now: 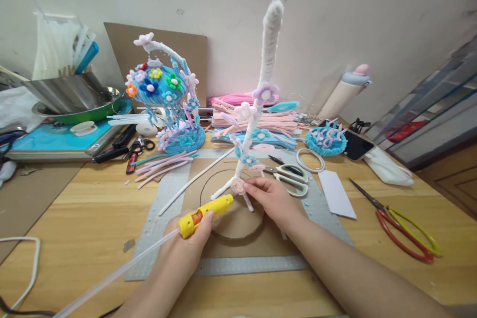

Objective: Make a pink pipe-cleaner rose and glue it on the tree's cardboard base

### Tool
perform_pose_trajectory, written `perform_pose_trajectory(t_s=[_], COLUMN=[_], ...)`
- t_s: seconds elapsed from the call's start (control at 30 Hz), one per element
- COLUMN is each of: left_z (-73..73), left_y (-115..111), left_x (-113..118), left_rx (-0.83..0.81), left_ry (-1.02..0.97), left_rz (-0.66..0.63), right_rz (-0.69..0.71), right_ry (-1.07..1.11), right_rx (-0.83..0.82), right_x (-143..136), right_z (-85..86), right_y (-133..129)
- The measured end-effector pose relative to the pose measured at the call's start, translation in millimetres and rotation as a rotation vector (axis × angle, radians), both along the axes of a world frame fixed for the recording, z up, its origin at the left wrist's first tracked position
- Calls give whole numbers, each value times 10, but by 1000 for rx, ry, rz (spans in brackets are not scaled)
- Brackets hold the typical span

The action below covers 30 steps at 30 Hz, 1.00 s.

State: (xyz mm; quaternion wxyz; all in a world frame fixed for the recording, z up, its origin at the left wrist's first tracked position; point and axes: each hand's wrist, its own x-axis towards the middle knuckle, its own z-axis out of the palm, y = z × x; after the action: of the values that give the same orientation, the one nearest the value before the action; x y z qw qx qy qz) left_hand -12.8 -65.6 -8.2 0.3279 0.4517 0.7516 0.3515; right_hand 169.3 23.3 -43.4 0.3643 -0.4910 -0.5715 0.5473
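Note:
My left hand [186, 243] is wrapped round a yellow hot glue gun [204, 215], from whose back a long clear glue stick trails. Its nozzle points at a small pink pipe-cleaner coil [237, 186], pinched by the fingertips of my right hand [274, 198]. The coil sits at the foot of a white fuzzy stem [254, 126], which stands upright on splayed legs. Purple, pink and blue pipe-cleaner flowers run along the stem. Under it lies a brown cardboard sheet [286, 248] with a drawn circle. Whether the coil touches the stem, I cannot tell.
Scissors with pale handles [292, 179] and red-and-yellow-handled scissors [402, 228] lie to the right. A blue pipe-cleaner lantern-like piece [160, 92] stands at the back left. Behind the stem are pink pipe cleaners [257, 131]. A cutting mat [149, 253] lies beneath the cardboard.

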Motion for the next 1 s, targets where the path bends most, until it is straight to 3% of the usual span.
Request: perform_pose_trajectory(t_s=[0.47,0.73,0.9,1.0], left_z=[-58,28,22,-5], left_y=[10,-28,-55,-76], left_x=[-24,-80,-119,-138], left_rx=[24,83,134,130], left_ry=[9,-29,-149,-219], left_rz=[-8,9,117,250], right_rz=[30,15,30,82], right_ry=[-103,-197,-249,-399], right_rx=[47,103,260,527], right_x=[-9,-31,-25,-3], right_z=[32,75,162,226], right_y=[-19,-26,-56,-90])
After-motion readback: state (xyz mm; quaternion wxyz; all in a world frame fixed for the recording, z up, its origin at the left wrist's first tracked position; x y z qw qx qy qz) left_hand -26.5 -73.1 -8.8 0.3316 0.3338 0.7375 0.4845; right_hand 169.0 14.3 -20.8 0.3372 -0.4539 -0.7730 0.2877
